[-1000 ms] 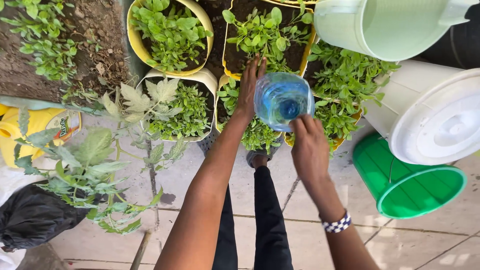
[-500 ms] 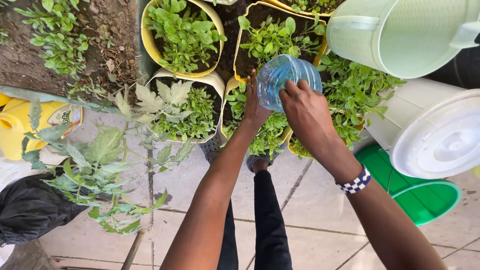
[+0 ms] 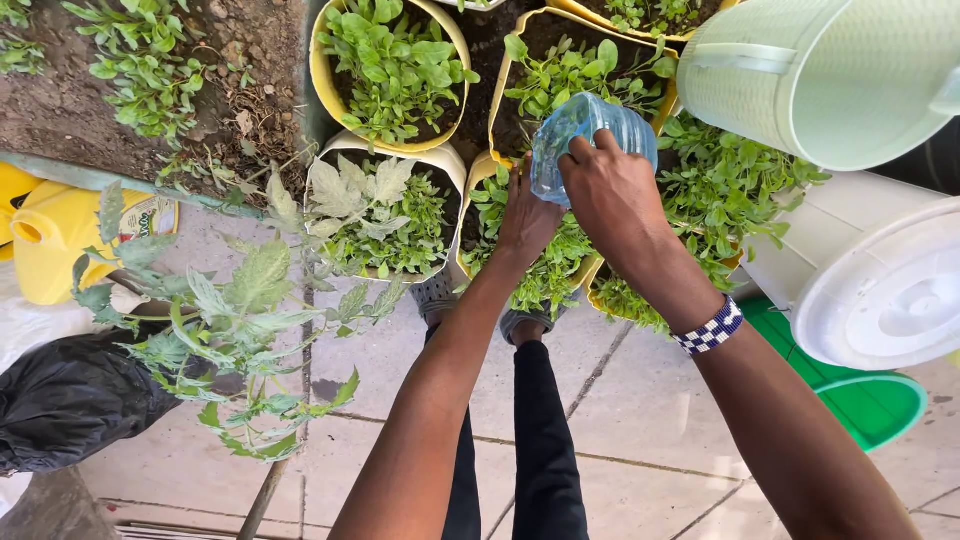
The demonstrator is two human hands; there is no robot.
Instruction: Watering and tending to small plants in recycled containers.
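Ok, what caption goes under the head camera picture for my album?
Both hands, left hand and right hand, tilt a clear plastic bottle over yellow pots of seedlings.

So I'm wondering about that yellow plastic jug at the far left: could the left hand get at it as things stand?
Probably not at once: the left hand is pressed against the clear plastic bottle, and leafy stems stand before the yellow plastic jug.
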